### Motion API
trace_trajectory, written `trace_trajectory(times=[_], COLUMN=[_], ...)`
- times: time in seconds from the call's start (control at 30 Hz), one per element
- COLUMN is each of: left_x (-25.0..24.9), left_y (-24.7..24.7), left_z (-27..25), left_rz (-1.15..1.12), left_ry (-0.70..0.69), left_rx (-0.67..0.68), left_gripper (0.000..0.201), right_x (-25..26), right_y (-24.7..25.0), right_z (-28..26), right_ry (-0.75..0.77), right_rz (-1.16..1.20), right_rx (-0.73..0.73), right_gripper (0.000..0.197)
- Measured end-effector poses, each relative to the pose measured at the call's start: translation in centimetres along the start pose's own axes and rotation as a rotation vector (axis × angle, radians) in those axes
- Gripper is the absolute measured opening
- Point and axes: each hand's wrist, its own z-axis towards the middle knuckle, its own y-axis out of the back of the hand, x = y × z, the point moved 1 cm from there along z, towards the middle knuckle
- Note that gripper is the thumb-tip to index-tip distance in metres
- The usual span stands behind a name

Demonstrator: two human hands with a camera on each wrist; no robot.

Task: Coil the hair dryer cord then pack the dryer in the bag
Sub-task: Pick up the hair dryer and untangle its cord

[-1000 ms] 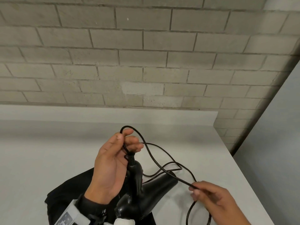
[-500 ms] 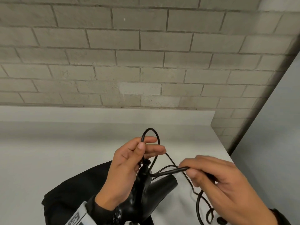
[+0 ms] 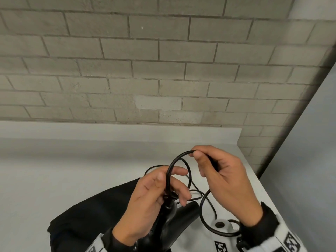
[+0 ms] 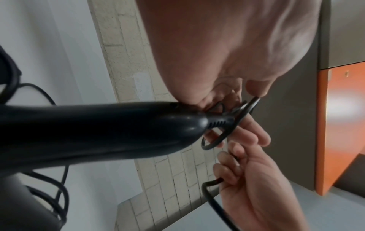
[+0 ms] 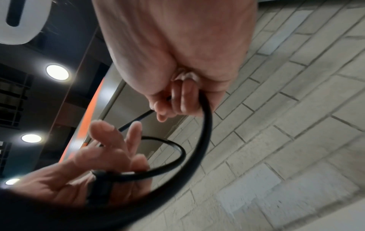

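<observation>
Pinched between thumb and forefinger, the black cord (image 3: 179,155) arched from the right hand (image 3: 225,180) down to the left hand (image 3: 151,199), the right grip clamped on it with the remaining fingers curled round the strand below. Left-hand fingers were curled about the handle end of the hair dryer (image 3: 171,220), its grip closed where the ribbed strain relief (image 4: 218,123) met the cord, thumb lying along the loop and two fingertips reaching through it.

No brand or lettering could be read on the dryer; the only markings were black-and-white square-patterned tags on the wrist bands (image 3: 291,240), too cut off to decipher.

The dryer was smooth, glossy black plastic, its handle rounded and tapering to the strain relief, its barrel pointing right of the left hand. Round, rubbery and thin, the cord formed one upright loop between the hands, with looser curls trailing on the tabletop (image 3: 54,179) beyond and to the right of the dryer. Under the dryer lay the bag (image 3: 87,215), matte black fabric, flat and creased, spreading left of it. A pale matte tabletop met a wall of grey brick (image 3: 163,70).

The dryer's rear and the bag's near edge ran off the bottom of the head view; the plug was not discernible. Wrist views were blurred.
</observation>
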Motion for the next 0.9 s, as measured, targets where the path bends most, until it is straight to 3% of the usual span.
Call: trace_trajectory(times=[0.5, 0.77, 0.9], left_x=[0.0, -0.1, -0.3], left_y=[0.2, 0.4, 1.0], left_z=[0.2, 0.1, 0.0], left_rz=[-0.166, -0.204, -0.23], left_ry=[0.069, 0.08, 0.076], left_rx=[0.043, 0.031, -0.033], left_gripper=[0.041, 0.033, 0.032], right_x=[-2.9, -3.6, -5.0], right_y=[-2.2, -2.2, -2.0], right_z=[-0.3, -0.2, -1.7], right_ry=[-0.191, -0.237, -0.381], right_rz=[0.116, 0.188, 0.241], right_rx=[0.147, 0.134, 0.291], right_gripper=[0.022, 0.022, 0.024])
